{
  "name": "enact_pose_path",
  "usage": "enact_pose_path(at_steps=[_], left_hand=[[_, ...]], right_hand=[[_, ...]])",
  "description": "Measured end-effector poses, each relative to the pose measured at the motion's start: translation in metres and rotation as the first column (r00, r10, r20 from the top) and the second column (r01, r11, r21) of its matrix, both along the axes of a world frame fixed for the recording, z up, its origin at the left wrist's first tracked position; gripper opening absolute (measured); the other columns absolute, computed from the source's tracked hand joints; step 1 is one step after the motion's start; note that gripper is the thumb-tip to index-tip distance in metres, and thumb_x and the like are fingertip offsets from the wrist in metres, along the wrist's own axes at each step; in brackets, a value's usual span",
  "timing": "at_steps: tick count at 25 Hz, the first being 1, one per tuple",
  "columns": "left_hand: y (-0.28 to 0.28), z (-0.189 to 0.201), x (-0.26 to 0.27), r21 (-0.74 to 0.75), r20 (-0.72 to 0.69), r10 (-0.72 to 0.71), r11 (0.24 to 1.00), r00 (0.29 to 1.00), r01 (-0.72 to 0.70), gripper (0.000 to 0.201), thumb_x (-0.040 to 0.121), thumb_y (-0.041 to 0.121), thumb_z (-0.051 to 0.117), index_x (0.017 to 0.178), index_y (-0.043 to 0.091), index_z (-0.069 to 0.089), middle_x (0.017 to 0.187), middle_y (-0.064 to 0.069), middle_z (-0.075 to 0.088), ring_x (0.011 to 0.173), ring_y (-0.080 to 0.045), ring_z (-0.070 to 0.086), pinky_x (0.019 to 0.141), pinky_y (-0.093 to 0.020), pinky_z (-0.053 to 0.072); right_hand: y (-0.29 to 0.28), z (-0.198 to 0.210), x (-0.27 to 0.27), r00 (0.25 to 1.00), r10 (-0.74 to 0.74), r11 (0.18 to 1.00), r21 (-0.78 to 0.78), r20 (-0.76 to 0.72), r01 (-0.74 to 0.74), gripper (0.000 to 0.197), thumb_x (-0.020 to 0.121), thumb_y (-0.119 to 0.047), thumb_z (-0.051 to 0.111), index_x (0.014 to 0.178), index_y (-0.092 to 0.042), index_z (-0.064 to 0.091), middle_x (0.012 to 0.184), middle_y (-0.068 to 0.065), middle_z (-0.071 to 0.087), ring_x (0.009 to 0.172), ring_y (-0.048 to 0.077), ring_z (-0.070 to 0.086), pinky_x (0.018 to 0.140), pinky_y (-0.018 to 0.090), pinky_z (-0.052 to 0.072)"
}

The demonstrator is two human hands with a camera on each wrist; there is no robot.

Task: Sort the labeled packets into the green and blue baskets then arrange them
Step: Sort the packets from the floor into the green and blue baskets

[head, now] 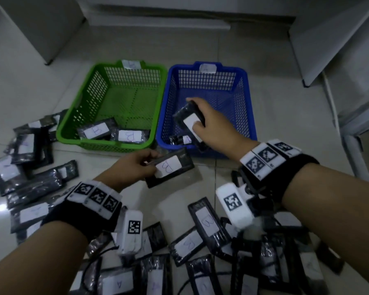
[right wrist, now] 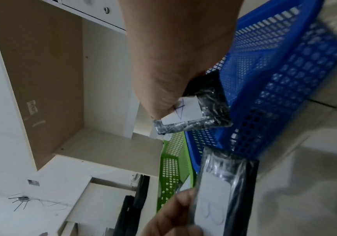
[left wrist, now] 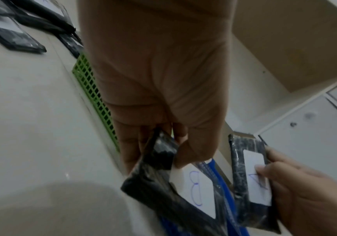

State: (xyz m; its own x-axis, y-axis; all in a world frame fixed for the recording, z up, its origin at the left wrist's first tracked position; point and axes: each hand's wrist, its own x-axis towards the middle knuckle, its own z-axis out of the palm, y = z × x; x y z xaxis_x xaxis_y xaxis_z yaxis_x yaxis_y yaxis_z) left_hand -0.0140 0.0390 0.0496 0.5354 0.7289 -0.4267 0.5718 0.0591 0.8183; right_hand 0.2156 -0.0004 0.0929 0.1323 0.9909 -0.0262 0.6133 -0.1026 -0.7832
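Observation:
My left hand pinches a black packet labelled B above the floor, just in front of the two baskets; the same B packet shows in the left wrist view. Over the near part of the blue basket, my right hand grips a black packet labelled A, thumb on its white label. The green basket holds two B packets. One packet lies in the blue basket's near left corner.
Several labelled black packets lie scattered on the tiled floor near me and in a pile at the left. White cabinets stand behind and to the right of the baskets. Cables run from the wrist cameras.

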Motion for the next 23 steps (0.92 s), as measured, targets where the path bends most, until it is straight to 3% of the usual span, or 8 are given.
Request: enact_pose_path(at_steps=[3,6,8,12,15,17,20,23], left_hand=[[0.012,0.011,-0.012,-0.021,0.209,0.11,0.994,0.972,-0.108,0.037,0.086,-0.012,0.051,0.106,0.017,0.063,0.08,0.01,0.071,0.067,-0.001,0.062,0.059,-0.016,0.049],[0.026,0.017,-0.021,0.016,0.39,0.287,0.948,0.875,-0.318,0.035,0.087,-0.01,0.052,0.11,0.016,0.058,0.094,-0.003,0.066,0.074,-0.002,0.063,0.063,-0.015,0.051],[0.036,0.015,-0.027,0.096,0.44,0.387,0.877,0.81,-0.471,0.028,0.087,-0.003,0.057,0.107,0.017,0.056,0.1,-0.008,0.065,0.081,-0.009,0.064,0.067,-0.02,0.052],[0.057,0.011,-0.031,0.413,0.278,0.437,0.75,0.855,-0.518,0.031,0.086,0.002,0.055,0.108,0.024,0.054,0.107,0.002,0.061,0.098,-0.015,0.06,0.084,-0.029,0.05],[0.07,0.01,-0.028,0.479,0.122,0.371,0.79,0.921,-0.382,0.036,0.084,-0.001,0.047,0.11,0.021,0.055,0.11,0.001,0.061,0.099,-0.018,0.059,0.086,-0.031,0.049],[0.077,0.006,-0.025,0.524,0.017,0.343,0.797,0.939,-0.301,0.034,0.084,0.001,0.046,0.113,0.017,0.054,0.112,-0.005,0.061,0.092,-0.022,0.057,0.079,-0.031,0.048],[0.083,-0.005,-0.021,0.616,-0.105,0.369,0.753,0.923,-0.231,0.034,0.085,0.004,0.047,0.118,0.01,0.052,0.119,-0.017,0.056,0.101,-0.032,0.054,0.083,-0.038,0.045],[0.085,-0.008,-0.015,0.661,-0.242,0.47,0.72,0.849,-0.211,0.036,0.088,0.006,0.046,0.123,0.007,0.051,0.126,-0.026,0.047,0.108,-0.043,0.05,0.092,-0.046,0.042]], right_hand=[[0.035,-0.01,0.001,0.997,-0.014,0.999,0.041,0.081,0.011,0.036,0.091,-0.011,0.05,0.123,-0.025,0.04,0.104,0.007,0.063,0.085,0.024,0.063,0.071,0.041,0.054],[0.047,-0.042,0.008,0.965,0.049,0.992,-0.127,0.256,-0.016,0.034,0.091,-0.017,0.053,0.121,-0.032,0.053,0.118,0.006,0.064,0.108,0.03,0.058,0.093,0.047,0.047],[0.047,-0.062,0.008,0.956,0.098,0.968,-0.251,0.276,-0.027,0.036,0.092,-0.018,0.054,0.124,-0.034,0.057,0.124,0.006,0.062,0.115,0.032,0.054,0.1,0.044,0.044],[0.044,-0.071,0.007,0.932,0.11,0.952,-0.306,0.346,0.001,0.04,0.092,-0.012,0.054,0.129,-0.029,0.056,0.123,0.015,0.047,0.118,0.035,0.046,0.104,0.04,0.04],[0.033,-0.062,0.003,0.941,0.065,0.967,-0.253,0.332,0.022,0.038,0.094,-0.011,0.051,0.131,-0.019,0.056,0.123,0.014,0.047,0.119,0.031,0.045,0.102,0.032,0.035],[0.018,-0.053,-0.004,0.964,-0.017,0.994,-0.101,0.266,0.045,0.034,0.092,-0.005,0.051,0.122,-0.014,0.063,0.113,0.011,0.052,0.111,0.027,0.049,0.095,0.027,0.038],[-0.017,-0.042,-0.023,0.972,-0.122,0.981,0.175,0.199,0.088,0.027,0.085,0.002,0.054,0.099,-0.011,0.072,0.097,0.008,0.059,0.097,0.022,0.053,0.083,0.024,0.04],[-0.052,-0.044,-0.039,0.98,-0.071,0.986,0.164,0.186,0.041,0.025,0.081,0.003,0.056,0.089,-0.013,0.074,0.092,0.006,0.064,0.096,0.019,0.056,0.084,0.019,0.04]])
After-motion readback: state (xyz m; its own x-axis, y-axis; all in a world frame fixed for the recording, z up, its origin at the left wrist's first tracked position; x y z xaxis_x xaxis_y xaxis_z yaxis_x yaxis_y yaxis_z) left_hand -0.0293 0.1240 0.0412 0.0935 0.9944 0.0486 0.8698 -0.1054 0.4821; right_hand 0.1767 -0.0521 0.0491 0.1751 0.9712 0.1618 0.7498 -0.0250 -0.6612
